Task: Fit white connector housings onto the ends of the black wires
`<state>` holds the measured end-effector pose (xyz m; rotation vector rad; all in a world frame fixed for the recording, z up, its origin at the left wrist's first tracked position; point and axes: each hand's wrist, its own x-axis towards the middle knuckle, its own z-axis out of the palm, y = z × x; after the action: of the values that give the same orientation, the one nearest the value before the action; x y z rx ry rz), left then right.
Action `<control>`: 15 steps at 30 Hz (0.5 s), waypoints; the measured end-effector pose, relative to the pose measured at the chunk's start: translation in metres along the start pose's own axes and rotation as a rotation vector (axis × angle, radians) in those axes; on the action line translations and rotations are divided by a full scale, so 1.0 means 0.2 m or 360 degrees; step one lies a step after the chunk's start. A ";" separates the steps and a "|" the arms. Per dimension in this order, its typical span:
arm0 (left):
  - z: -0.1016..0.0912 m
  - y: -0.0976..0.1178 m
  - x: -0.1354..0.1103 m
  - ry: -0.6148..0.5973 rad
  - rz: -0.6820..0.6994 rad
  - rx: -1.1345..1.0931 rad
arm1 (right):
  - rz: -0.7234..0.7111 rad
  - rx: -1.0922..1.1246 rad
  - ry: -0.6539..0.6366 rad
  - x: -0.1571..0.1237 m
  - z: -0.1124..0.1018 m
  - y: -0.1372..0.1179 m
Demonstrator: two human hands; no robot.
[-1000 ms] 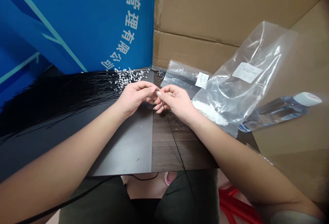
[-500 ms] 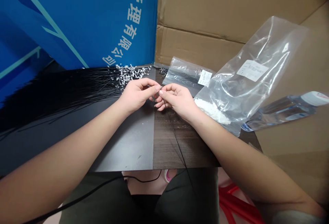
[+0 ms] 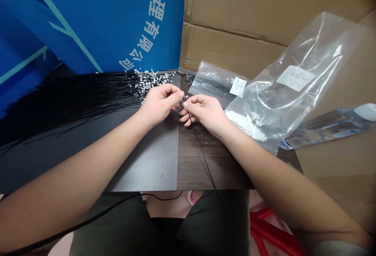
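Note:
My left hand [image 3: 160,103] and my right hand [image 3: 204,113] meet over the middle of the dark table [image 3: 147,162], fingertips pinched together. Between them is the end of a thin black wire [image 3: 202,154], which runs from my right hand back over the table's near edge. My left fingers close on something very small at the wire's tip; I cannot make it out. A wide fan of finished black wires [image 3: 67,99] with small white ends [image 3: 149,78] lies to the left of my hands.
A large clear plastic bag [image 3: 293,87] with white bits in its bottom leans at the right. A smaller labelled bag [image 3: 217,83] lies behind my hands. A water bottle [image 3: 331,124] lies at far right. Blue board [image 3: 96,20] and cardboard walls [image 3: 258,9] stand behind.
Both hands stay pinched together on the wire end; the fingers have shifted only slightly. The camera has tilted, so the scene sits a little lower and to the right.

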<state>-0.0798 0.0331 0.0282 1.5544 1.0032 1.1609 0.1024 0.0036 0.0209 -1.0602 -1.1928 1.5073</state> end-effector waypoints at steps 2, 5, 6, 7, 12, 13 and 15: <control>0.01 0.00 0.00 -0.0021 -0.0082 -0.0150 | 0.0005 0.0022 0.0001 0.00 0.00 0.00; 0.02 -0.01 0.00 -0.0070 -0.0135 -0.0288 | -0.0004 0.0073 -0.0041 0.00 -0.01 0.01; 0.02 -0.02 0.00 -0.0076 -0.0128 -0.0293 | -0.0004 0.0087 -0.0058 0.01 -0.01 0.01; 0.02 -0.02 0.00 -0.0078 -0.0116 -0.0286 | -0.0002 0.0100 -0.0072 0.01 -0.02 0.01; 0.00 -0.04 0.00 -0.0072 -0.0047 -0.0251 | 0.0019 0.0184 -0.0114 0.01 -0.02 0.02; 0.00 -0.04 0.00 -0.0075 -0.0041 -0.0234 | 0.0023 0.0199 -0.0119 0.01 -0.02 0.02; 0.00 -0.04 0.00 -0.0073 -0.0034 -0.0194 | 0.0029 0.0220 -0.0132 0.01 -0.03 0.02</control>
<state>-0.0799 0.0352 0.0201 1.4643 0.9004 1.1449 0.1065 0.0067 0.0156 -0.9264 -1.1205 1.6366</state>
